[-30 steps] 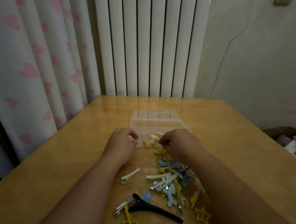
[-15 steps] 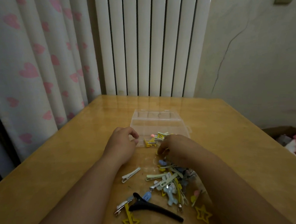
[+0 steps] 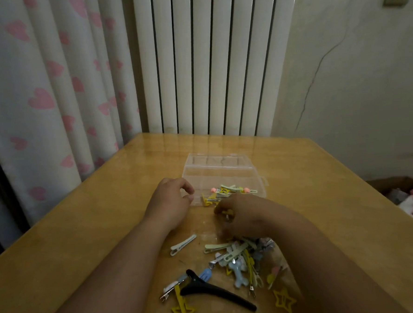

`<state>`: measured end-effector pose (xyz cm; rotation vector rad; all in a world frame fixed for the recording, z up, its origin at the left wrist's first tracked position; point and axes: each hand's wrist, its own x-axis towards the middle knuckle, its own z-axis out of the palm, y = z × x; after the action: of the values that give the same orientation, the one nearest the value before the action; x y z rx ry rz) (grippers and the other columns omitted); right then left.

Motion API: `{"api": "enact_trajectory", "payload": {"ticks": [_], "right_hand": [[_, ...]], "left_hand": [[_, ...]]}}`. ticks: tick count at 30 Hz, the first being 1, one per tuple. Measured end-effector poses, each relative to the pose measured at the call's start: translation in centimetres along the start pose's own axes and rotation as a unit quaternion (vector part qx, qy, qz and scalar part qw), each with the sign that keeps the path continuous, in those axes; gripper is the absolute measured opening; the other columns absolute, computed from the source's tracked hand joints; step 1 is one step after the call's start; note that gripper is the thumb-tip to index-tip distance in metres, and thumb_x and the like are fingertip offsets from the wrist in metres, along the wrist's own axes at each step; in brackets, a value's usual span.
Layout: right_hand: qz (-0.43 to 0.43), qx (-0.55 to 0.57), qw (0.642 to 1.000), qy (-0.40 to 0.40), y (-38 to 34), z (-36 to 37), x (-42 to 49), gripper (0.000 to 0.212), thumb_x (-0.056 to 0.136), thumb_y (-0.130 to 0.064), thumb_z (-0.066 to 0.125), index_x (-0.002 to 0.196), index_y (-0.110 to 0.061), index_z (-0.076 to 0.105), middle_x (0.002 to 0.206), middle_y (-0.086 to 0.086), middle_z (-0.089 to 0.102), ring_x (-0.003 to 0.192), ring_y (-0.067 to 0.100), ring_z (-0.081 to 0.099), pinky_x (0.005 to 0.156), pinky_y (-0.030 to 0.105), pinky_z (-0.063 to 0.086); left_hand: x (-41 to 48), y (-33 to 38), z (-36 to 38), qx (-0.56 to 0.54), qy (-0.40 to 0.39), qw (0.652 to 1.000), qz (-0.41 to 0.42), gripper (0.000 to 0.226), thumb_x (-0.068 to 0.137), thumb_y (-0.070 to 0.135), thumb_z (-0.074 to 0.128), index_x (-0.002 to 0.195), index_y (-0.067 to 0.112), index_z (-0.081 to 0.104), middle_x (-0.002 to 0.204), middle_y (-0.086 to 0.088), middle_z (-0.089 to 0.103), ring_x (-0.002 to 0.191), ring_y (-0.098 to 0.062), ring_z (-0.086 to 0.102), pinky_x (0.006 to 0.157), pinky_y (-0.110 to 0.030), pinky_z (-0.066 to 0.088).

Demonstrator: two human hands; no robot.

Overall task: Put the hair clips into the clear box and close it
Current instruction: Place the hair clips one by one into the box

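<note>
hands at the box, clips half sorted

a clear box [image 3: 222, 171] lies open on the wooden surface [image 3: 84, 224], its lid hinged back toward the radiator [image 3: 209, 59]. a few clips [image 3: 227, 191] already sit in the box along its near edge: yellow ones, pale green ones, two with small pink knobs.

the left hand [image 3: 169, 204] rests on the surface at the box's near left corner, fingers curled in loosely with thumb and forefinger close together; whether they touch the box wall or pinch anything, i cannot tell.

the right hand [image 3: 240, 214] is just in front of the box, over the far end of the loose pile [image 3: 240, 258], fingers bent down. a small yellow clip [image 3: 227, 212] shows at its fingertips, seemingly pinched, though the blur there leaves the grip uncertain.

the pile lies on the surface between the forearms: pale green and white clips, a light blue bone-shaped one [image 3: 238, 273], thin yellow ones. a white clip [image 3: 183, 245] lies apart to the left of it. nearest the camera are a long black clip [image 3: 216, 293] and two yellow star clips, one [image 3: 182, 312] left of it and one [image 3: 284, 300] by the right forearm.

a curtain [image 3: 39, 94] with pink hearts hangs on the left.
</note>
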<state>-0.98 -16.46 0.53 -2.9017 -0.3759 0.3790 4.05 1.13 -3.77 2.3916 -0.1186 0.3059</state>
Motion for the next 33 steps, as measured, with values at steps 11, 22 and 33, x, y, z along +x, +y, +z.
{"api": "enact_trajectory", "payload": {"ticks": [11,22,33], "right_hand": [[-0.036,0.01,0.999,0.015,-0.4,-0.1,0.0,0.027,0.09,-0.014,0.059,0.111,-0.026,0.071,0.119,0.0,0.066,0.105,0.018,0.061,0.085,0.027,0.049],[-0.029,0.201,0.938,0.28,0.5,-1.3,-0.1,0.018,0.088,-0.014,0.064,0.099,-0.024,0.074,0.096,-0.007,0.065,0.089,0.009,0.06,0.079,0.024,0.049],[0.035,0.227,0.905,0.357,2.0,-0.3,1.9,0.019,0.092,-0.014,0.059,0.105,-0.022,0.071,0.111,0.0,0.069,0.103,0.015,0.062,0.083,0.025,0.046]], "left_hand": [[0.0,0.1,0.0,0.0,-0.001,1.0,-0.007,0.006,0.088,0.024,0.063,0.089,0.03,0.064,0.109,0.003,0.049,0.091,-0.016,0.051,0.076,-0.026,0.037],[-0.1,0.1,-0.1,-0.005,-0.005,1.0,-0.006,0.005,0.089,0.024,0.062,0.09,0.029,0.064,0.11,0.002,0.049,0.092,-0.017,0.052,0.077,-0.027,0.038],[-0.1,0.1,-0.2,0.003,-0.004,1.0,-0.003,0.005,0.088,0.025,0.064,0.089,0.03,0.064,0.109,0.002,0.048,0.09,-0.017,0.051,0.076,-0.027,0.038]]}}
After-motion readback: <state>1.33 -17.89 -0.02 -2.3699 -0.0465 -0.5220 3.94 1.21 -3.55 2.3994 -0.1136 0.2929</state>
